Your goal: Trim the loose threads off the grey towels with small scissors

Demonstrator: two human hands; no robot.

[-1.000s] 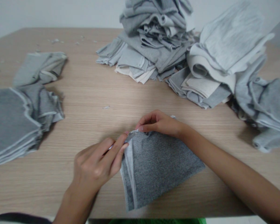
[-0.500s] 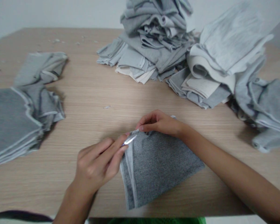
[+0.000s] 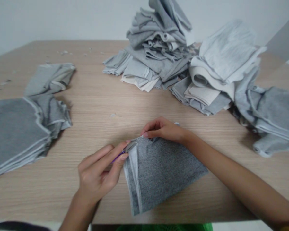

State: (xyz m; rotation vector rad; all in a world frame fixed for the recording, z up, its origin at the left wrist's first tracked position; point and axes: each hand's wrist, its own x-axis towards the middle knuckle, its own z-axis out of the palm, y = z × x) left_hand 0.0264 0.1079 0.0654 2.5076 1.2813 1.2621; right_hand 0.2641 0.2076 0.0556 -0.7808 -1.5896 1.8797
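Observation:
A folded dark grey piece of fabric (image 3: 159, 170) lies on the wooden table (image 3: 98, 106) near its front edge. My left hand (image 3: 98, 171) is closed round a small tool with a purple handle and a metal tip (image 3: 126, 150), which touches the fabric's top left corner. My right hand (image 3: 162, 130) is curled, fingertips pinching the fabric's upper edge just right of the tool's tip.
A flat stack of grey fabric pieces (image 3: 16, 131) lies at the left, with a crumpled piece (image 3: 50, 78) behind it. A tall heap of grey and white fabric (image 3: 156, 54) stands at the back, and more piles (image 3: 231, 73) spread to the right. Small lint scraps (image 3: 112, 115) dot the table.
The view has tilted a little, so everything sits lower in the frame. My left hand has turned slightly and the tool's purple handle now shows. My right hand keeps its pinch.

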